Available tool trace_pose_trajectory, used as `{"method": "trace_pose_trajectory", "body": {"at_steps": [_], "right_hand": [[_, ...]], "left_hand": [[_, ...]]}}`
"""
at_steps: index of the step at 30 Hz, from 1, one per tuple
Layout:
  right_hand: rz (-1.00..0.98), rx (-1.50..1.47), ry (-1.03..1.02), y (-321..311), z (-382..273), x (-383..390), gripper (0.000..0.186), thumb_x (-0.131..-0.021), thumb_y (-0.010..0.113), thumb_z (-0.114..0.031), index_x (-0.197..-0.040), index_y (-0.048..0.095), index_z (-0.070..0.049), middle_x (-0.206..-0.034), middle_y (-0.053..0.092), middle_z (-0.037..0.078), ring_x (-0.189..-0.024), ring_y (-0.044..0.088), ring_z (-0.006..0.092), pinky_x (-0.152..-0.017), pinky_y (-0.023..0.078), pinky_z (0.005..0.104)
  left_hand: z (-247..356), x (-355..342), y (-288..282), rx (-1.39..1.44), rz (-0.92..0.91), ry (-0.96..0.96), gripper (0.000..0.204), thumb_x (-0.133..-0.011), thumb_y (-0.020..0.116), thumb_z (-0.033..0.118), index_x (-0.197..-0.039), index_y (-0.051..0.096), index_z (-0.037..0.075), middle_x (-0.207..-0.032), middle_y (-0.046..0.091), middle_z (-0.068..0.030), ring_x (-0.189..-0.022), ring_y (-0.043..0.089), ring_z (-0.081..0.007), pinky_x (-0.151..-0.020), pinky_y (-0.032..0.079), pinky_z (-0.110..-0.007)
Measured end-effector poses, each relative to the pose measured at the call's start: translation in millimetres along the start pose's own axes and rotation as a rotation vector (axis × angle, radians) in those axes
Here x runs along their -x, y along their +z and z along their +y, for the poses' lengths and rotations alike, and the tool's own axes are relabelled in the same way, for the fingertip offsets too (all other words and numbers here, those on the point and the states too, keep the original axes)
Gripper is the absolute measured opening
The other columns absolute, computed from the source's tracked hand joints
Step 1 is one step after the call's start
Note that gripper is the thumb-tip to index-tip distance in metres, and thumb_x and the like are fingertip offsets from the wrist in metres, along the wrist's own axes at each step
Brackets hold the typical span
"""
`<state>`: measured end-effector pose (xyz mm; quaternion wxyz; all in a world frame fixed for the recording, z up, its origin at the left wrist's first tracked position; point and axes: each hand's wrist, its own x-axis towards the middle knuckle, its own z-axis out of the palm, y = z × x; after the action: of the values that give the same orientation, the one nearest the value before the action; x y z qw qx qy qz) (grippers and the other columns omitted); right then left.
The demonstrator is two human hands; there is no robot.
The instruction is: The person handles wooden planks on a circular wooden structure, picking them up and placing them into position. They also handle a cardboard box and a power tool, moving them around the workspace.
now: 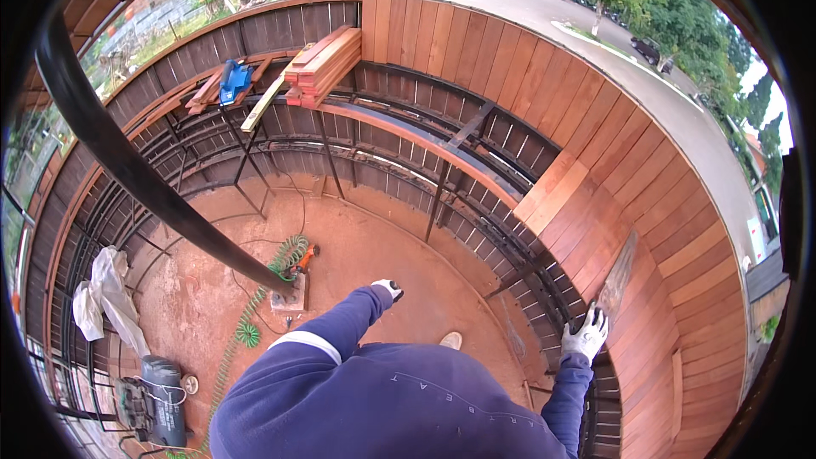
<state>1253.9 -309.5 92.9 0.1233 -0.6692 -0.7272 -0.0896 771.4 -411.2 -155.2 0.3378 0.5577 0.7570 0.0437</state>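
Observation:
My right hand (586,336), in a white and grey glove, is closed around the near end of a handsaw (620,268). The saw's worn grey blade tapers away from me over the reddish wooden seat boards (586,234) of a curved bench. My left hand (391,289), also gloved, hangs over the floor in front of me. Its fingers look curled in, and nothing shows in them.
A stack of planks (323,64) and a yellow level (276,98) lie on the bare black frame (382,123). Near them sits a blue tool (235,81). A black curved post (144,170), green coiled hose (247,336), orange tool (304,259) and air compressor (163,399) stand left.

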Motion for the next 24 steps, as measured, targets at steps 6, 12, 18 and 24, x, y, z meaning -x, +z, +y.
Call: {"method": "trace_pose_trajectory", "body": {"at_steps": [6,12,18,24], "right_hand": [[-0.119,0.018,0.012,44,19,-53,0.077,-0.072,0.073,-0.029,-0.138,0.040,-0.009,-0.128,0.045,0.019,-0.116,0.044,0.0352,-0.099,0.035,0.0477],[-0.193,0.001,0.221,28,10,-65,0.071,-0.074,0.066,-0.015,-0.140,0.039,-0.009,-0.133,0.041,0.022,-0.117,0.045,0.0371,-0.099,0.037,0.0460],[0.358,-0.241,0.233,7,20,-65,0.065,-0.068,0.058,0.007,-0.130,0.050,-0.010,-0.118,0.049,0.021,-0.104,0.053,0.0393,-0.090,0.044,0.0450],[0.687,-0.844,0.468,-71,-24,15,0.054,-0.071,0.050,0.012,-0.123,0.055,-0.002,-0.114,0.057,0.011,-0.104,0.058,0.0229,-0.092,0.047,0.0331]], "left_hand": [[7,17,24,0.171,-0.123,-0.102,0.028,-0.088,0.047,0.036,-0.095,0.067,0.018,-0.099,0.067,-0.0137,-0.097,0.061,-0.0331,-0.080,0.050,-0.042],[-107,17,79,-0.245,-0.418,0.280,0.034,-0.087,0.047,0.043,-0.100,0.065,0.017,-0.104,0.066,-0.0144,-0.096,0.063,-0.0356,-0.078,0.049,-0.046],[-128,-30,56,-0.363,-0.350,0.398,0.030,-0.088,0.051,0.039,-0.096,0.066,0.014,-0.098,0.067,-0.0151,-0.090,0.065,-0.0321,-0.075,0.051,-0.041],[103,-92,-35,0.651,-0.629,0.332,0.027,-0.094,0.058,0.023,-0.108,0.064,0.001,-0.097,0.069,-0.0076,-0.087,0.064,-0.0151,-0.076,0.051,-0.028]]}}
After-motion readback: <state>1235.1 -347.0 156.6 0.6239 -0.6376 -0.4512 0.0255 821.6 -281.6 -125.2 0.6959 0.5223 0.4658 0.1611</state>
